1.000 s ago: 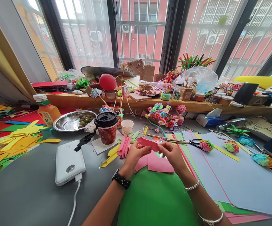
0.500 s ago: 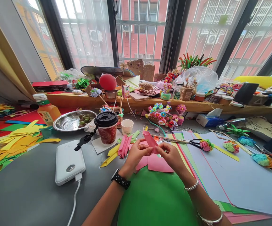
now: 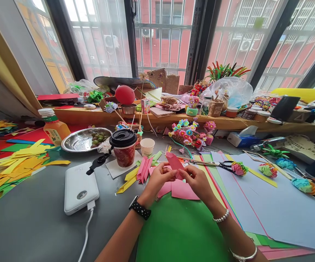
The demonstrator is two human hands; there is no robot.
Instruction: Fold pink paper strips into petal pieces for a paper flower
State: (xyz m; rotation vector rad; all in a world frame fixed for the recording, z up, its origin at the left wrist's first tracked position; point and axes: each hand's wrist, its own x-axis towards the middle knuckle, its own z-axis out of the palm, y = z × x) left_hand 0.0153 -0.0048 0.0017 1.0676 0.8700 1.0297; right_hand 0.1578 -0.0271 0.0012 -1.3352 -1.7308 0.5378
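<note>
A folded strip of pink paper (image 3: 174, 161) is pinched between both hands above the table. My left hand (image 3: 159, 177) holds its near left edge, thumb and fingers closed. From the right, my right hand (image 3: 196, 178) grips the lower end with thumb and forefinger. Beneath the hands lie flat pink paper pieces (image 3: 184, 190), partly covered, at the top of a green mat (image 3: 181, 229). Folded pink strips (image 3: 144, 169) and yellow folded strips (image 3: 128, 181) rest just left of my left hand.
A lidded coffee cup (image 3: 123, 147), a small paper cup (image 3: 147, 147) and a steel plate (image 3: 75, 142) of green fruit stand at the left. Nearer lies a white power bank (image 3: 81, 189) with a cable. Scissors (image 3: 224, 165) and large paper sheets (image 3: 272, 203) lie to the right.
My right hand has shifted very slightly left, its fingers closer to the left hand on the pink paper. Everything else looks the same.
</note>
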